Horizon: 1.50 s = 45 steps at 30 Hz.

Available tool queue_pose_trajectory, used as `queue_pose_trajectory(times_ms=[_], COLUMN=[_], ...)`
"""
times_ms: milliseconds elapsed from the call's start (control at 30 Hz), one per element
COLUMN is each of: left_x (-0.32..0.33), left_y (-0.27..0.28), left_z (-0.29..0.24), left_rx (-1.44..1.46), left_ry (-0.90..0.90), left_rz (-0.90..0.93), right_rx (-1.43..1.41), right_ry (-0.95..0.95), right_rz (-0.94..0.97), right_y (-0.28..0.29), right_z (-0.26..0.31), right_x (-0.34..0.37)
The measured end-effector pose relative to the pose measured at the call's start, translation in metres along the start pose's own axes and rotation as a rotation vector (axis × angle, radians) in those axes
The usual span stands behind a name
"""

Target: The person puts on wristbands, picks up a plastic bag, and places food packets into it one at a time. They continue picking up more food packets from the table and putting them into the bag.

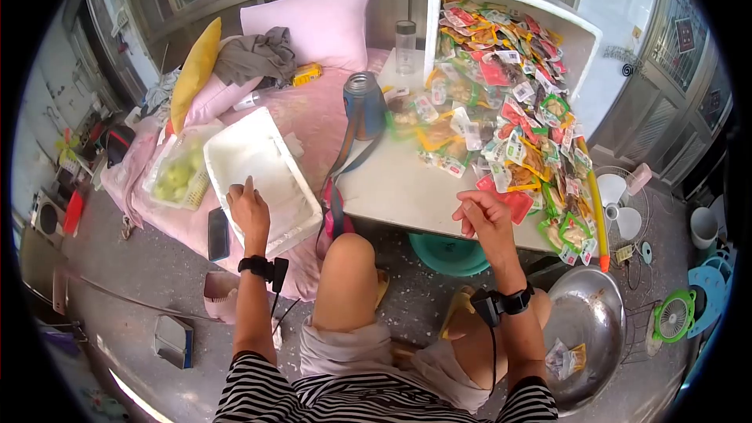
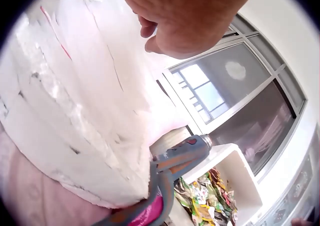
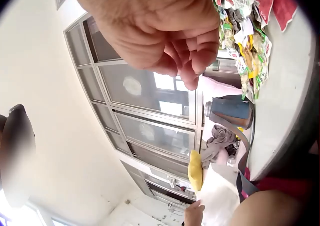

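my left hand (image 1: pixel 249 218), relaxed with the index finger extended, is over the left rim of a shallow, rectangular white foam tray (image 1: pixel 265 149), and my right hand (image 1: pixel 487 219), fingers loosely bent, is over a pale table's (image 1: pixel 376 188) front edge. beyond it, colourful plastic packets (image 1: pixel 533 141) spill from a white foam box (image 1: pixel 432 23).

We get bright daylight, with bowed edges and black corners in the head view. Glare streaks the metal basin (image 1: pixel 599 321) by the near right corner of the table (image 1: pixel 376 192). The left wrist view bleaches the foam box (image 2: pixel 65 141); window panes (image 3: pixel 170 81) glare in the right's.
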<state>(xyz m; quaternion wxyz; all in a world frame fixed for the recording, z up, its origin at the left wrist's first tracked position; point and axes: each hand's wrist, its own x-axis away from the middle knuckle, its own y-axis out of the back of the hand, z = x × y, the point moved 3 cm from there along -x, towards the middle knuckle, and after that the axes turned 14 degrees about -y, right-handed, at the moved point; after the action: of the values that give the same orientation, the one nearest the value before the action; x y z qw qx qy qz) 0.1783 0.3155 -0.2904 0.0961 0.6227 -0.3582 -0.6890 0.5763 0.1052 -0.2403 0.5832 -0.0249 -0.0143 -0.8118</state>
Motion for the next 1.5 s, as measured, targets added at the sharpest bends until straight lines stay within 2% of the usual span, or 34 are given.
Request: queue_pose_trajectory(times_ms=[67, 200, 300, 400, 433, 533, 567, 667, 767, 833, 900, 967, 1067, 1133, 1267, 1367, 1500], left_x=[-0.008, -0.019, -0.021, -0.020, -0.022, -0.017, -0.014, -0.011, -0.014, -0.028, -0.045, -0.051, -0.049, -0.040, -0.015, 0.007, 0.024], left_y=[-0.003, 0.004, 0.018, 0.017, 0.016, -0.010, -0.018, -0.041, -0.035, -0.009, 0.034, 0.048, 0.042, 0.021, 0.000, -0.020, -0.030], left_z=[0.012, 0.010, 0.003, 0.029, 0.033, 0.057, 0.064, 0.086, 0.081, 0.055, 0.001, -0.044, -0.117, -0.164, -0.255, -0.288, -0.290], left_rx=[-0.099, -0.049, 0.103, 0.094, -0.003, -0.217, -0.196, -0.034, -0.049, 0.001, 0.103, 0.297, 0.619, 0.841, 0.962, 1.009, 1.040], left_ry=[-0.053, -0.115, -0.039, 0.031, -0.011, -0.098, -0.108, -0.076, -0.140, -0.155, -0.177, -0.202, -0.204, -0.070, -0.255, -0.306, -0.280], left_rz=[0.020, 0.163, -0.055, -0.157, -0.176, 0.305, 0.481, 0.521, 0.318, 0.153, -0.043, -0.045, 0.017, 0.171, 0.246, 0.336, 0.341], right_rx=[0.018, 0.054, 0.089, 0.102, 0.097, 0.082, 0.076, 0.081, 0.067, 0.065, 0.053, 0.039, 0.005, 0.001, -0.099, -0.050, -0.036], right_ry=[-0.065, -0.164, -0.203, -0.207, -0.209, -0.221, -0.225, -0.216, -0.190, -0.180, -0.182, -0.199, -0.228, -0.247, -0.311, -0.347, -0.382], right_rz=[0.020, 0.015, -0.026, -0.053, -0.051, -0.035, -0.031, -0.025, -0.038, -0.037, -0.027, -0.011, 0.038, 0.079, 0.082, 0.020, -0.040], right_y=[-0.007, -0.005, 0.005, 0.011, 0.011, 0.012, 0.012, 0.013, 0.015, 0.018, 0.017, 0.013, 0.004, -0.001, -0.006, 0.000, 0.005], right_z=[-0.024, -0.069, -0.087, -0.086, -0.083, -0.083, -0.084, -0.080, -0.076, -0.077, -0.079, -0.078, -0.073, -0.075, -0.075, -0.075, -0.085], right_x=[-0.020, -0.037, -0.042, -0.042, -0.041, -0.039, -0.038, -0.034, -0.031, -0.031, -0.032, -0.033, -0.032, -0.033, -0.032, -0.038, -0.046])
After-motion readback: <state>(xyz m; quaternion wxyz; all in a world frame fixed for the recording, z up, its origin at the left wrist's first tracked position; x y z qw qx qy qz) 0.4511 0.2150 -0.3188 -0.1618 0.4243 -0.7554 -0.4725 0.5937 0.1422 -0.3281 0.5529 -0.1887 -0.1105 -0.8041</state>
